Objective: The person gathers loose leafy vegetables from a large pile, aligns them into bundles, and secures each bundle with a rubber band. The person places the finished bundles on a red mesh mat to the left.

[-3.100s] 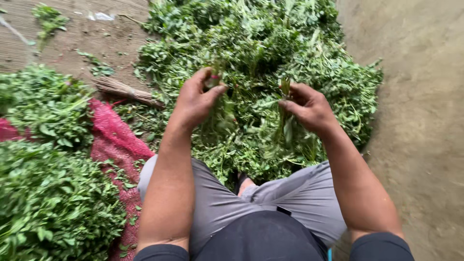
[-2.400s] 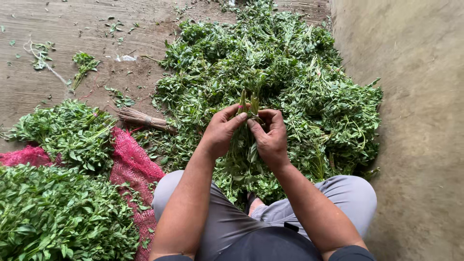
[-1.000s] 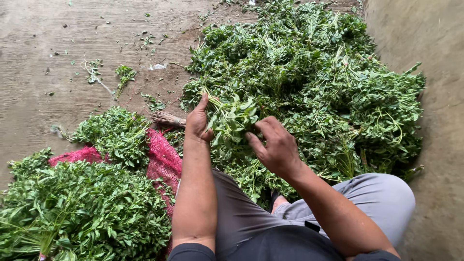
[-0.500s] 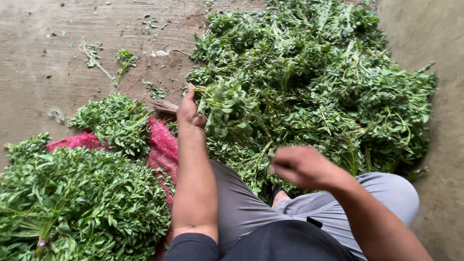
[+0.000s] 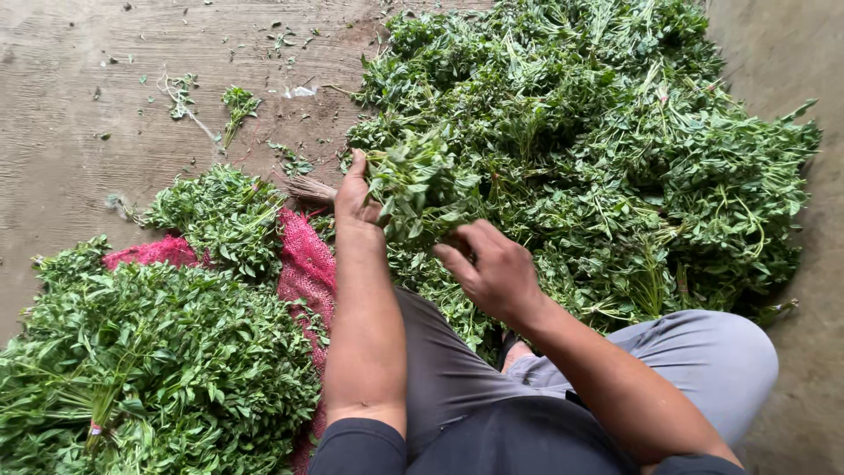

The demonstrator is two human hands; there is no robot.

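My left hand (image 5: 356,198) grips a small bunch of leafy green stems (image 5: 413,185), held up over the near edge of a big loose heap of the same greens (image 5: 598,149). My right hand (image 5: 492,264) is just below and right of the bunch, fingers curled at its stem ends and touching them. Whether it holds anything else is hidden. I am squatting, with my grey-trousered knees (image 5: 703,352) below the hands.
Tied bundles of greens (image 5: 149,369) lie stacked at the left on a red mesh sack (image 5: 303,264). A smaller bundle (image 5: 224,215) sits behind them. Scattered sprigs and leaf bits (image 5: 237,101) dot the concrete floor (image 5: 79,132). A bare concrete strip (image 5: 791,62) runs along the right.
My right hand pulled back toward my knee half a second ago and has now come forward again to the bunch's stems. My left hand keeps holding the bunch up in about the same place.
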